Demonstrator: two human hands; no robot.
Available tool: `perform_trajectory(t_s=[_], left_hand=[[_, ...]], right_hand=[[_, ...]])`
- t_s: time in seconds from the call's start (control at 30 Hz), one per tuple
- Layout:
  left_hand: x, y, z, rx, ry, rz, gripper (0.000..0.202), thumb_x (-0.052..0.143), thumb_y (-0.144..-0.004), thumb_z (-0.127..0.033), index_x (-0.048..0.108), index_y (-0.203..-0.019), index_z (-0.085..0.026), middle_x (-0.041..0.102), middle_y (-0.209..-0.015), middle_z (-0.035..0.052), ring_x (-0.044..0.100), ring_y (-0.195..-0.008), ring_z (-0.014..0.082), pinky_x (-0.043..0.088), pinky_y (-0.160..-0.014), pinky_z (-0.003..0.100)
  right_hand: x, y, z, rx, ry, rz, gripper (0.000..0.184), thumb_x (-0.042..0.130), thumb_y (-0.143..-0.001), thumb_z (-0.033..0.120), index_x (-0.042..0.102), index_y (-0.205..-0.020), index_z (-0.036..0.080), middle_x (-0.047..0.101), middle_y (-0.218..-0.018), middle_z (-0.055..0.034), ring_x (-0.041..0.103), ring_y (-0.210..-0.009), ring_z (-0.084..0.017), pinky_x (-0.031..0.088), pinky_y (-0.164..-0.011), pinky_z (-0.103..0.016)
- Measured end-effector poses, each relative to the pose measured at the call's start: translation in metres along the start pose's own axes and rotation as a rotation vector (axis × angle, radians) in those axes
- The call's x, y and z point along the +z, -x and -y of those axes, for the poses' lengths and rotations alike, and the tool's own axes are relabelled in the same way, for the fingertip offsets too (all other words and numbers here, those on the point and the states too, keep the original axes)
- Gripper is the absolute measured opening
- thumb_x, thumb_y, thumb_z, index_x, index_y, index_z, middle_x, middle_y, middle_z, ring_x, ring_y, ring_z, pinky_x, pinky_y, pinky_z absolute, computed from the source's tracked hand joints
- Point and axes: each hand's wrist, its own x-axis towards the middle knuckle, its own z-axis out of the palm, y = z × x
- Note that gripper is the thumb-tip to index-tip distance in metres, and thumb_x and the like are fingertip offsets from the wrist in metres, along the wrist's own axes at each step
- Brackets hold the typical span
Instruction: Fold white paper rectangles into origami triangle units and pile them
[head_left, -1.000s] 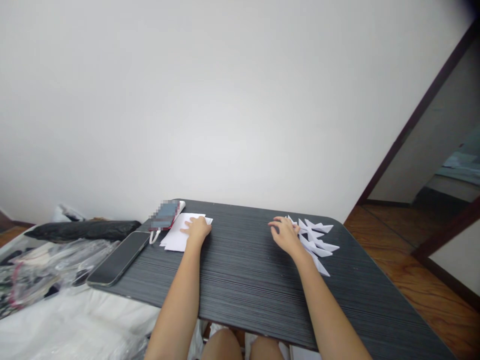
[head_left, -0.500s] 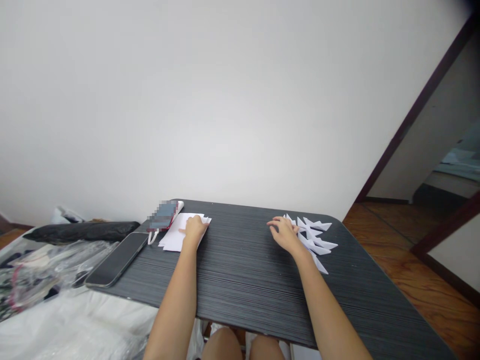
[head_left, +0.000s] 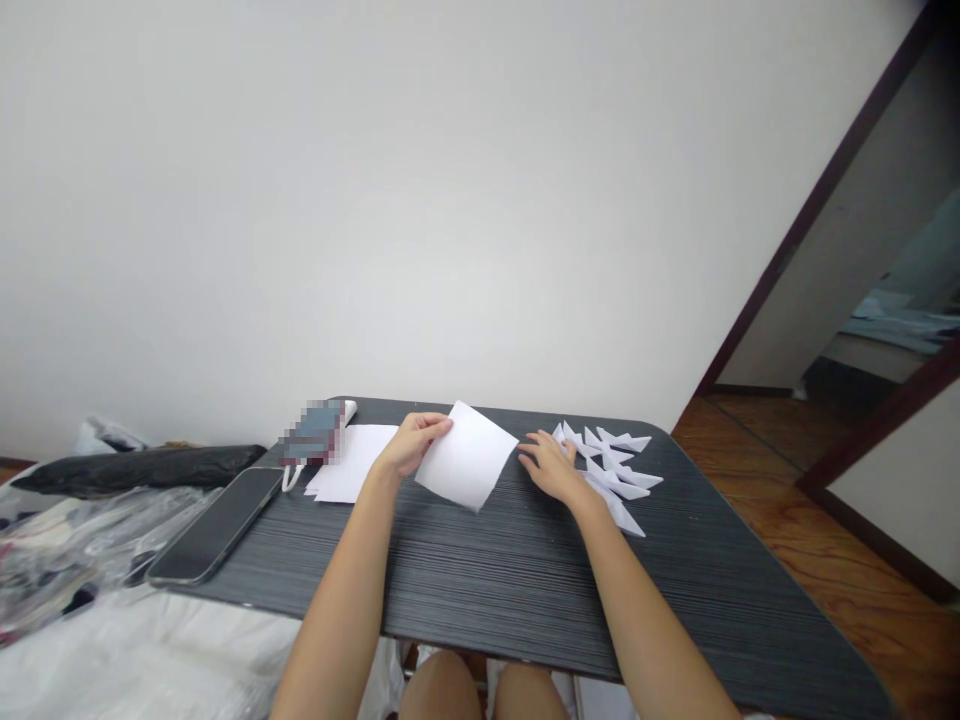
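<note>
Between thumb and fingers, my left hand (head_left: 414, 443) pinches a square sheet of white paper (head_left: 469, 458) by its left corner, tilted above the dark table. A stack of white paper (head_left: 349, 470) lies left of that hand. My right hand (head_left: 551, 467) is beside several folded white paper pieces (head_left: 615, 470), its fingers spread and nothing seen in them. Some of the pointed folded pieces are partly hidden behind the right hand and wrist.
A smartphone (head_left: 217, 525) lies at the left edge of the dark wood-grain table (head_left: 480, 590). A blurred device (head_left: 311, 435) with a white cable rests by the paper stack. Plastic-wrapped items (head_left: 142, 540) are heaped left of the table. A white wall stands behind.
My left hand has lifted a sheet off the stack and carried it right, toward the table's middle. My right hand stays by the folded pieces. The view has shifted slightly.
</note>
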Motion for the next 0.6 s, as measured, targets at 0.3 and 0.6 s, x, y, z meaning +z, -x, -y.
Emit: perform_trajectory(t_s=[0.3,0.6], left_hand=[[0.003,-0.023,0.035,-0.001,0.062,-0.37,0.03,0.063,-0.056,-0.038,0.053,-0.065,-0.011,0.054,-0.052,0.0002,0.049,-0.048,0.01,0.036,-0.045,0.02],[0.021,-0.018,0.038,0.343,-0.358,-0.605,0.023,0.042,-0.075,-0.037,0.051,-0.072,-0.016,0.04,-0.049,-0.0039,0.036,-0.045,0.0073,0.026,-0.044,0.018]], right_hand=[[-0.006,0.001,0.001,0.207,0.105,-0.048,0.025,0.04,-0.079,0.026,0.062,-0.073,0.015,0.063,-0.08,-0.0098,0.054,-0.085,-0.021,0.01,-0.09,-0.051],[-0.019,-0.006,0.026,0.115,-1.053,0.114,0.065,0.016,-0.079,0.057,0.065,-0.081,0.014,0.065,-0.076,-0.0105,0.059,-0.075,-0.019,0.042,-0.071,-0.033]])
